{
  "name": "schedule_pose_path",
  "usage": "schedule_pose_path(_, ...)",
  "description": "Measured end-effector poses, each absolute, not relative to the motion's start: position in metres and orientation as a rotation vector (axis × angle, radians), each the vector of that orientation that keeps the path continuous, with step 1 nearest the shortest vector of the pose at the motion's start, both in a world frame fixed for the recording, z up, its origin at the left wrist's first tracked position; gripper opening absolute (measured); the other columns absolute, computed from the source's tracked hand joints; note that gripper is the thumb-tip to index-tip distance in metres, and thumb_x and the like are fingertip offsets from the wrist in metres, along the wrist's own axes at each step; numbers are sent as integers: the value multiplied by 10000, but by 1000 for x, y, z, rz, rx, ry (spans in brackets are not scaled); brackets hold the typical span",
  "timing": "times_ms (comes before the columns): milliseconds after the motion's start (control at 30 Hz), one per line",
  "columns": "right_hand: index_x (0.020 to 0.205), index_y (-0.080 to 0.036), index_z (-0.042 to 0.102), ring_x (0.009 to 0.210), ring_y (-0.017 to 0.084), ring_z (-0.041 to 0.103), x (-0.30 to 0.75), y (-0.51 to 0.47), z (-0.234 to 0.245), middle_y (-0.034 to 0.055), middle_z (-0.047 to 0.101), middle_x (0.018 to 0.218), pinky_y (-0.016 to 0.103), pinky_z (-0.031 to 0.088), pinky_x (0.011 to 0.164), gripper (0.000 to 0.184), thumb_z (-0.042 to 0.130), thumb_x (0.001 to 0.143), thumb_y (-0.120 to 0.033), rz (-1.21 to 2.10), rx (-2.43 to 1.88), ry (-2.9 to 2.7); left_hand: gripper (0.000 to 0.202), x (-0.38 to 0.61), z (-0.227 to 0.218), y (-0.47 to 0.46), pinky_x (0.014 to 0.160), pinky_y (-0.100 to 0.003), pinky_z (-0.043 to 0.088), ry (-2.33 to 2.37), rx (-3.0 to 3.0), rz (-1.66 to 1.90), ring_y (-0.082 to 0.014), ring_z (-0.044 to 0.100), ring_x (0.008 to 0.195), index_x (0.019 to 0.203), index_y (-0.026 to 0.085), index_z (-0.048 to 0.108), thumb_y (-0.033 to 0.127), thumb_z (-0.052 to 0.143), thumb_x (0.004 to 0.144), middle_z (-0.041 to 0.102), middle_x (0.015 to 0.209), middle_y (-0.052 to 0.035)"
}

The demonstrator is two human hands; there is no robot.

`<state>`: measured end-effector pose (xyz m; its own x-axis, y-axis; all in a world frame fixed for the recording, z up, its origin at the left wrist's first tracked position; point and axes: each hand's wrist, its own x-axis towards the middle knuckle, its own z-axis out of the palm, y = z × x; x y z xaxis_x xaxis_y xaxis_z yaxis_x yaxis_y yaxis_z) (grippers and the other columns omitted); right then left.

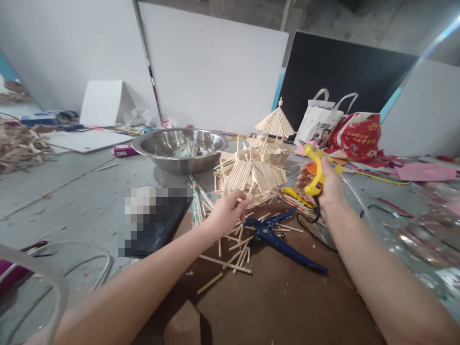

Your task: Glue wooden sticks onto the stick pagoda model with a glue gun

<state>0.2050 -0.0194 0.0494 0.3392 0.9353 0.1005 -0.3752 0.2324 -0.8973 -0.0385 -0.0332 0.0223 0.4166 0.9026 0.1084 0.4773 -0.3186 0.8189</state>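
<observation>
A model pavilion [264, 158] built of thin wooden sticks stands on the floor in the middle. My right hand [323, 184] grips a yellow glue gun [316, 167] to the right of the model, its nozzle pointing left toward the sticks. My left hand [226, 211] reaches to the model's front edge, fingers pinched at a stick there; whether it holds one I cannot tell. Loose sticks [233, 249] lie scattered under that hand on a brown board [280, 292]. Blue-handled cutters [283, 239] rest on the board between my arms.
A steel bowl [179, 148] sits behind the model to the left. A dark flat tablet [158, 220] lies left of the board. Bags [341, 127] and pink paper [424, 170] lie at the right, white boards [215, 72] lean at the back, and wood scraps [17, 146] pile far left.
</observation>
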Motion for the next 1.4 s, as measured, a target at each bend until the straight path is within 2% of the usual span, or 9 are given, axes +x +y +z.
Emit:
schedule_pose_path(167,676,-225,561,439,96,533,205,-20,49,-20,565,574,257,481,408,317,464,697,-526,1040,-902,-768,126,-35,21,-31,317,-171,278,1057,1463,759,-35,417,306,691,166,435,268,471,755,600,628,5)
schedule_pose_path(367,690,-216,559,435,93,529,203,-20,50,-22,567,567,239,473,399,312,476,691,-517,1063,-885,-747,117,-36,19,-24,347,-168,350,995,1133,818,-39,476,350,695,146,484,232,559,717,615,622,-7)
schedule_pose_path(600,701,-227,555,453,89,538,201,-21,50,-29,573,597,240,481,420,312,481,683,-529,1096,-907,-728,123,-29,22,-22,321,-143,330,965,978,842,-24,456,331,688,134,474,222,539,745,603,581,0)
schedule_pose_path(833,712,-240,547,468,95,540,203,-21,48,-29,565,613,256,487,442,322,482,669,-552,1092,-895,-816,56,-31,31,-18,388,-143,423,911,845,809,-39,512,380,684,98,520,101,516,740,615,576,-21)
schedule_pose_path(967,705,-237,559,477,94,534,201,-22,50,-30,568,608,262,482,442,311,493,671,-539,1120,-888,-756,86,-34,32,-17,433,-143,464,885,833,807,-60,561,443,681,65,569,104,518,739,635,607,-58)
schedule_pose_path(1167,704,-231,565,483,99,535,198,-25,50,-19,564,619,267,491,452,312,501,671,-535,1128,-886,-764,134,-36,28,-14,446,-129,467,850,806,745,-69,570,438,695,52,597,136,510,754,621,522,-59)
schedule_pose_path(1400,698,-241,583,481,103,536,200,-25,49,-18,557,626,272,498,449,296,492,678,-521,1127,-918,-772,131,-38,32,-15,510,-147,481,800,771,709,-87,594,498,735,33,615,78,493,728,643,563,-84)
